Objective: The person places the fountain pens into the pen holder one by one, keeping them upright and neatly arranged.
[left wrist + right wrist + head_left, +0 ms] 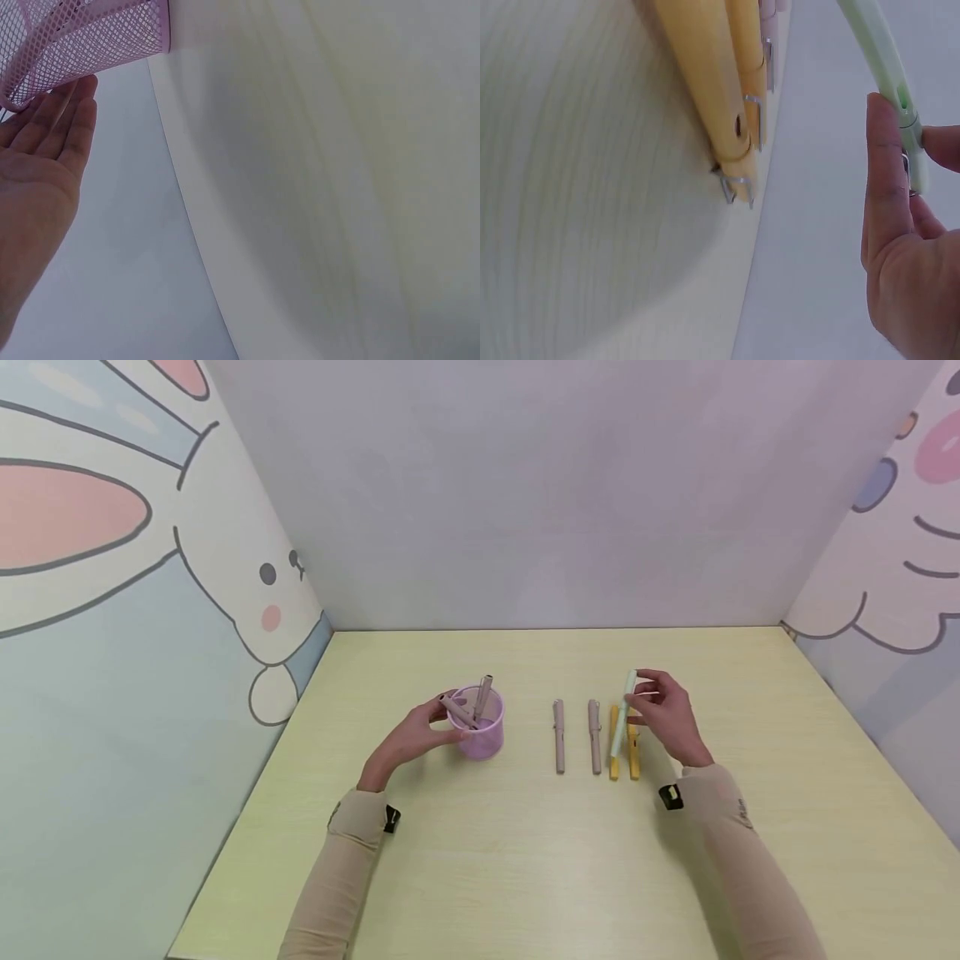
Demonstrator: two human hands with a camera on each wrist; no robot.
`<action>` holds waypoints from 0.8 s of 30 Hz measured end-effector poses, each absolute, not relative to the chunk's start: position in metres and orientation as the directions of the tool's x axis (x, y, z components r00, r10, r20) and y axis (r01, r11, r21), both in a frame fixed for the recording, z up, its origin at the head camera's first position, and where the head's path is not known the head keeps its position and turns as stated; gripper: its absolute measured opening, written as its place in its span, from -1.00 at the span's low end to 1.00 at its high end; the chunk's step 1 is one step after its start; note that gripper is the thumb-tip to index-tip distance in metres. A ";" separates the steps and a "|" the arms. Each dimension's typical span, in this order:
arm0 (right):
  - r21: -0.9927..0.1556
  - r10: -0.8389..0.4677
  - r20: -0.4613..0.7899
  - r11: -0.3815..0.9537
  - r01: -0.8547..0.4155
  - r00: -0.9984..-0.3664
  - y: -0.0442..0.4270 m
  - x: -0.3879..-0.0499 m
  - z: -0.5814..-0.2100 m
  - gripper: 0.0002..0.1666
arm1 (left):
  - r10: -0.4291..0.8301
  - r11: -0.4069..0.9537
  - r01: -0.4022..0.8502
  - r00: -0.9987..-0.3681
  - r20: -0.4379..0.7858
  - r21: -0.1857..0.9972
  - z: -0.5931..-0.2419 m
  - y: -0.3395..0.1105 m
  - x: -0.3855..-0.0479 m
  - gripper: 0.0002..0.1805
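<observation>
My left hand (412,735) holds a pink-purple mesh pen holder (483,745), thumb at its near side and fingers at its far side; the left wrist view shows the fingers (71,131) along the mesh. Two pinkish pens, one leaning left (457,711) and one leaning right (482,696), stand in it. Between thumb and fingers, my right hand (670,714) pinches a mint-green pen (881,56) near its clip end. That pen is tilted above two yellow pens (634,758) on the table, partly covering one of them.
Left of the yellow pens lie two pinkish pens, one nearer the holder (559,737) and one beside the yellow pair (595,739). The pale wood table (495,860) meets a plain wall (555,527) behind. Side walls carry rabbit drawings (247,585).
</observation>
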State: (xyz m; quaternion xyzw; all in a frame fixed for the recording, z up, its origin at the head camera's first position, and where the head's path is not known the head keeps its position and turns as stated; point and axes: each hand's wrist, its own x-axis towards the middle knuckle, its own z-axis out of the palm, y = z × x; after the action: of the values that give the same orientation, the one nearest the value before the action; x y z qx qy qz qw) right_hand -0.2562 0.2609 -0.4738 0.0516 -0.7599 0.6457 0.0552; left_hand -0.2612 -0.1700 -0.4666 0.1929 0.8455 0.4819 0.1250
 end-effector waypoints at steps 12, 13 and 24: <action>-0.957 -0.058 0.284 0.044 -0.287 -0.957 0.206 -0.261 -0.466 -0.43 | 0.455 0.451 0.227 -0.891 -0.003 0.863 -0.467 -0.170 -0.262 -0.12; -0.954 -0.060 0.294 0.039 -0.296 -0.954 0.203 -0.261 -0.464 -0.44 | 0.457 0.452 0.231 -0.890 -0.001 0.862 -0.467 -0.169 -0.262 -0.12; -0.915 -0.037 0.392 -0.121 -0.385 -0.919 0.161 -0.266 -0.453 -0.42 | 0.454 0.459 0.222 -0.891 -0.012 0.860 -0.468 -0.170 -0.262 -0.11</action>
State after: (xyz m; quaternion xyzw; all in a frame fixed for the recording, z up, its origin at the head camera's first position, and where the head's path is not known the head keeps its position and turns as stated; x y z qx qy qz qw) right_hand -0.2658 0.1614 -0.4525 0.1616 -0.6523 0.7309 0.1190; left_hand -0.2621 -0.1696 -0.4680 0.1997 0.8455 0.4803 0.1207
